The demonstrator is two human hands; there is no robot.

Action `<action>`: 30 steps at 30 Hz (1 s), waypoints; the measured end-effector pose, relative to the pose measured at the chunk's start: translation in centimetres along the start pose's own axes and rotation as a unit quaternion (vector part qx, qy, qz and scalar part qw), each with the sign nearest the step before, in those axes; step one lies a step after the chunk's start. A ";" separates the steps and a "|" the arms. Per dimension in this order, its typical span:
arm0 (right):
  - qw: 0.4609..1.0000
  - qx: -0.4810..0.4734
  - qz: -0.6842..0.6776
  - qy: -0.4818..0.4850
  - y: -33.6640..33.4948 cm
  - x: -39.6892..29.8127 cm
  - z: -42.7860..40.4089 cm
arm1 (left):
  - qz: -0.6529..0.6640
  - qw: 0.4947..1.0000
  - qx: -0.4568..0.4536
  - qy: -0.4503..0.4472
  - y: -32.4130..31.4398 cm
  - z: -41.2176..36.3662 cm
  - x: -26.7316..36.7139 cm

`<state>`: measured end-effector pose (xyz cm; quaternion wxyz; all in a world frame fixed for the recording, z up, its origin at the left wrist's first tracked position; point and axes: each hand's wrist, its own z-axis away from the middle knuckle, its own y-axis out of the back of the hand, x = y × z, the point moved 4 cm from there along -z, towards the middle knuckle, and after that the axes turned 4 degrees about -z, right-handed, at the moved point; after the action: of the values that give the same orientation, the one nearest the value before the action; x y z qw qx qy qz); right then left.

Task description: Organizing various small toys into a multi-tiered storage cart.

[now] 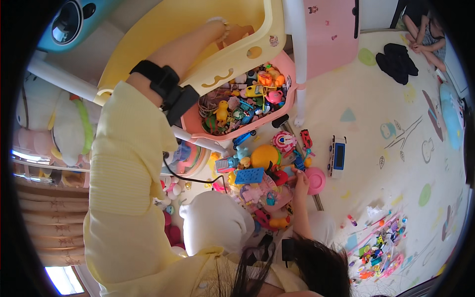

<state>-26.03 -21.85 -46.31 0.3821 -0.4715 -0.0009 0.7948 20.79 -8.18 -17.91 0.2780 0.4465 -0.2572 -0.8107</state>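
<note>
My left hand (237, 34) reaches into the yellow plastic bin (185, 37) at the top; its fingers are partly behind the bin's rim, so its hold cannot be told. Below it, a pink bin (237, 134) is full of small toys. My right hand (300, 181) is at the right of a toy pile on the floor, beside a pink round dish (315, 181) and a red toy (279, 177). Its fingers are bent, and what they may hold is unclear. The pile has an orange round toy (264, 156), a blue perforated basket (249, 175) and a red-blue toy vehicle (226, 164).
White rack posts (300, 100) stand by the bins. A white-and-blue toy bus (337, 156) lies on the patterned mat, with scattered small toys (376, 252) lower right. Dark cloth (397, 63) and a seated person (426, 41) are at the upper right.
</note>
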 end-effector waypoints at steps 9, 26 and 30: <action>1.000 0.005 0.015 0.005 -0.1 -0.3 0.1 | 0.209 0.957 0.161 -0.121 0.4 3.6 2.9; 1.000 0.001 0.005 0.011 0.0 0.0 -0.1 | 0.698 0.608 0.274 -0.261 10.4 26.4 0.1; 1.000 0.011 0.002 0.009 0.6 0.5 -0.6 | 0.604 0.643 0.211 -0.421 7.0 31.6 7.2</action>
<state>-26.11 -22.22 -47.22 0.3860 -0.4742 0.0124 0.7912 -8.26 -12.71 -2.67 0.4662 -0.1508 -0.7231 -0.4868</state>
